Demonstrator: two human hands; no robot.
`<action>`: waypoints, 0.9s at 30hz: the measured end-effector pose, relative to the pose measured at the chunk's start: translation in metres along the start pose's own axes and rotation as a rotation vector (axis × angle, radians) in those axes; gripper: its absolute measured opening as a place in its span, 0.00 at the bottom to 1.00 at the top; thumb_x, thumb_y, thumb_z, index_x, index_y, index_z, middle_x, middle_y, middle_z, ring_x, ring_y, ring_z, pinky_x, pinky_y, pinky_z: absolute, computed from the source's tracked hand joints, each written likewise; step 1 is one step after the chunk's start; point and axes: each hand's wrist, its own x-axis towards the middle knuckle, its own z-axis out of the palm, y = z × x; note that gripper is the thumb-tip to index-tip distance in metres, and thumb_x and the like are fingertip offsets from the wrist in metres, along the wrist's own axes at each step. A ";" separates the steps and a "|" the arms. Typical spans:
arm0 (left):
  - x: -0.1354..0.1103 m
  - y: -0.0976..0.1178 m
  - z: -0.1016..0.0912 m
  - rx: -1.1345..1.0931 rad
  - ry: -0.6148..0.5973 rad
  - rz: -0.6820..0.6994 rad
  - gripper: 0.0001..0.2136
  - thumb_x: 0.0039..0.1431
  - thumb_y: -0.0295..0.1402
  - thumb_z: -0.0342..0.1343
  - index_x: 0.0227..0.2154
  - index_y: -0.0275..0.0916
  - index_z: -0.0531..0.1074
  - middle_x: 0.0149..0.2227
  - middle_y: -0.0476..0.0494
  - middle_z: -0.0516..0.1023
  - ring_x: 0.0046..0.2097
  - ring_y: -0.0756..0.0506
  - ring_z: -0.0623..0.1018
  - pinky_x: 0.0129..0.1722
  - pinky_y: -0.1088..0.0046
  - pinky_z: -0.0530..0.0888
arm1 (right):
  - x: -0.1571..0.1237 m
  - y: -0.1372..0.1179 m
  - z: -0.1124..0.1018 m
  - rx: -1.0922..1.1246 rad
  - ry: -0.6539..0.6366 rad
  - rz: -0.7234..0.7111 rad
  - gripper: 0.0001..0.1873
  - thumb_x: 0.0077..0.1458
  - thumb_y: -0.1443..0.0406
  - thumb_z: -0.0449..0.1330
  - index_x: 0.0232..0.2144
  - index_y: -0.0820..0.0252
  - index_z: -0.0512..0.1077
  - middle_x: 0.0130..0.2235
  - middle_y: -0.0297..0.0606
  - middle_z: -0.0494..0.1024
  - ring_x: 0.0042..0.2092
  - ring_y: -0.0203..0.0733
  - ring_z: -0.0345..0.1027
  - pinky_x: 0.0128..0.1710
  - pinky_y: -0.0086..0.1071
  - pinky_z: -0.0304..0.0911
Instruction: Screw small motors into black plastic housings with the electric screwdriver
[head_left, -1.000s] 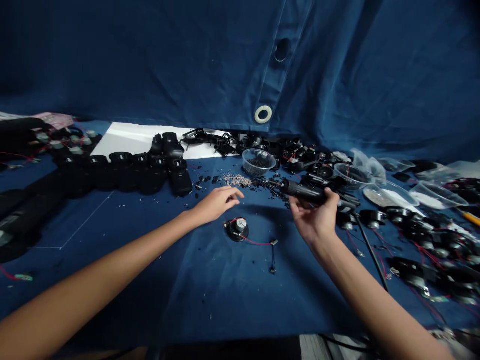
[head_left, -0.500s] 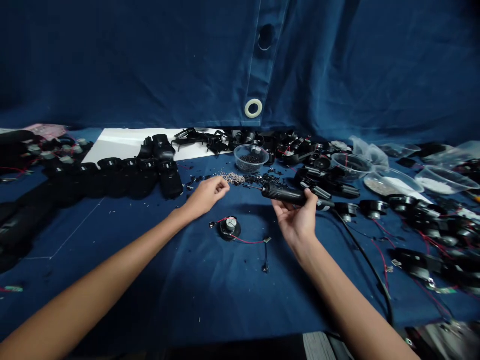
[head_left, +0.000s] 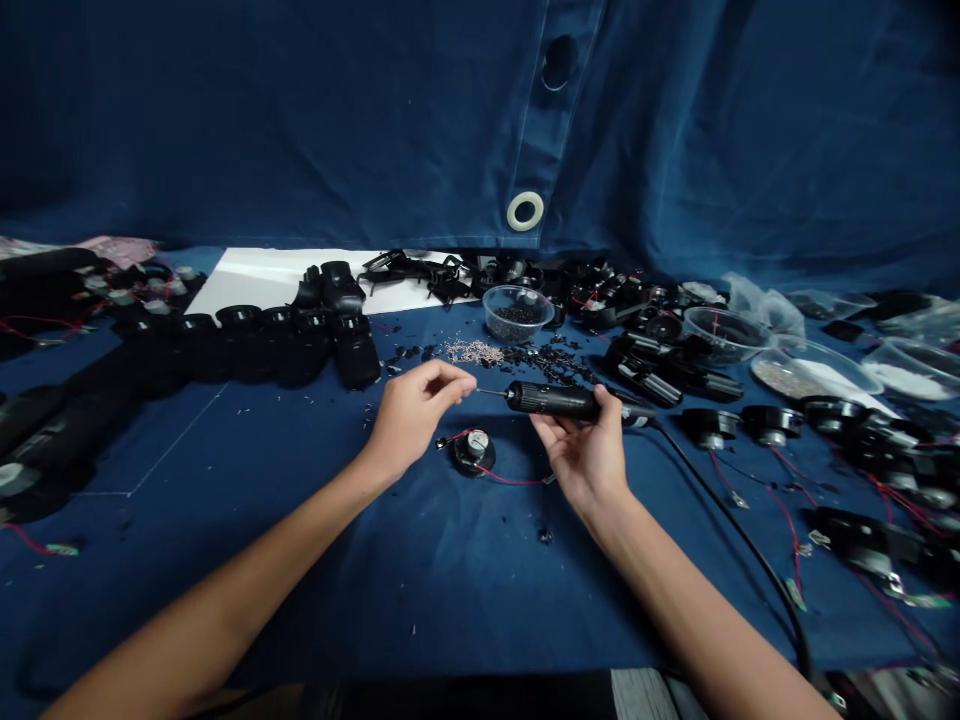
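My right hand (head_left: pixel 583 455) grips a black corded electric screwdriver (head_left: pixel 551 401) level, with its thin bit pointing left. My left hand (head_left: pixel 414 420) is curled, thumb against fingertips, just left of the bit's tip. Anything tiny between those fingers is too small to tell. Below and between my hands, a small round speaker (head_left: pixel 474 452) lies on the blue cloth (head_left: pixel 315 590), its red wire trailing right and passing under my right hand. Beyond my left hand lies a pile of small silver screws (head_left: pixel 472 351).
Black plastic scraps (head_left: pixel 551 362) are scattered by a transparent bowl of dark parts (head_left: pixel 517 314). Rows of black speaker housings (head_left: pixel 255 345) stand left, and wired speakers (head_left: pixel 862 535) lie right. The screwdriver's black cable (head_left: pixel 750 545) runs down right. A blue curtain hangs behind.
The screwdriver has swung level and moved left, its bit now close to my left fingers. My left hand has dropped lower and curled tighter. The view has shifted slightly.
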 end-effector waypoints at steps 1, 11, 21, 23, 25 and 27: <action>-0.001 -0.001 0.000 0.015 -0.007 0.003 0.07 0.56 0.36 0.56 0.29 0.39 0.75 0.29 0.49 0.77 0.32 0.49 0.74 0.34 0.74 0.70 | -0.001 0.001 0.000 -0.006 -0.001 0.009 0.14 0.53 0.54 0.55 0.32 0.60 0.64 0.30 0.40 0.75 0.36 0.42 0.75 0.40 0.35 0.73; -0.007 -0.008 0.004 0.064 0.016 0.014 0.07 0.57 0.37 0.56 0.30 0.40 0.75 0.30 0.49 0.78 0.33 0.49 0.75 0.35 0.74 0.70 | 0.000 0.005 -0.001 -0.037 0.023 0.058 0.15 0.55 0.55 0.55 0.30 0.62 0.65 0.28 0.40 0.75 0.35 0.41 0.75 0.40 0.35 0.73; -0.008 -0.010 0.008 0.182 -0.008 0.115 0.08 0.60 0.36 0.53 0.29 0.39 0.72 0.30 0.50 0.77 0.33 0.50 0.75 0.37 0.73 0.70 | 0.003 0.006 -0.003 -0.046 0.020 0.060 0.17 0.54 0.54 0.56 0.32 0.65 0.66 0.30 0.44 0.75 0.36 0.43 0.75 0.41 0.34 0.73; -0.005 -0.011 0.008 0.204 -0.048 0.142 0.07 0.60 0.36 0.54 0.30 0.39 0.73 0.31 0.50 0.77 0.34 0.49 0.75 0.38 0.72 0.70 | 0.006 0.005 -0.004 -0.057 0.020 0.071 0.18 0.54 0.54 0.56 0.33 0.66 0.67 0.30 0.45 0.75 0.37 0.43 0.75 0.40 0.34 0.73; -0.001 -0.010 0.007 0.213 -0.106 0.168 0.06 0.59 0.36 0.55 0.33 0.40 0.73 0.35 0.49 0.77 0.37 0.49 0.75 0.40 0.71 0.70 | 0.009 0.003 -0.005 -0.076 0.025 0.091 0.19 0.55 0.54 0.55 0.34 0.68 0.67 0.30 0.47 0.76 0.37 0.44 0.75 0.39 0.34 0.73; 0.003 -0.008 0.002 0.211 -0.117 0.182 0.08 0.60 0.37 0.55 0.38 0.40 0.73 0.40 0.47 0.76 0.41 0.48 0.75 0.42 0.70 0.71 | 0.012 0.001 -0.005 -0.106 0.040 0.127 0.19 0.56 0.55 0.55 0.36 0.70 0.67 0.31 0.48 0.76 0.37 0.44 0.75 0.38 0.34 0.73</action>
